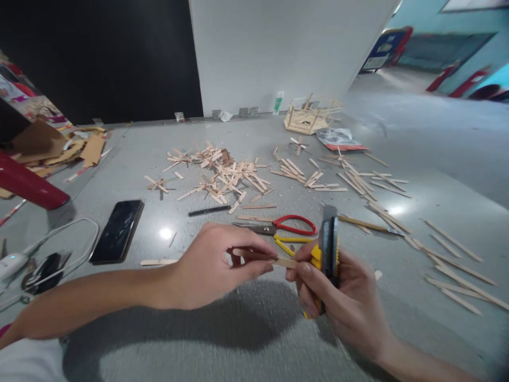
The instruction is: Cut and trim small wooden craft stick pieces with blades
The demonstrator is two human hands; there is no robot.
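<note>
One phone (pixel 116 232) lies left of the left hand (pixel 217 260), beyond its forearm. That hand pinches one end of a wooden stick (pixel 285 262); ahead spreads a stick pile (pixel 238 175), too jumbled to count. One pair of scissors (pixel 270 229) sits just beyond both hands; farther, a white panel (pixel 274 53) edges the grey surface (pixel 222 350), which stretches bodyward between the wrists. The right hand (pixel 350 297) pinches the stick's other end, gripping one upright cutter (pixel 329 233). Loose sticks (pixel 454 241) scatter to its right.
</note>
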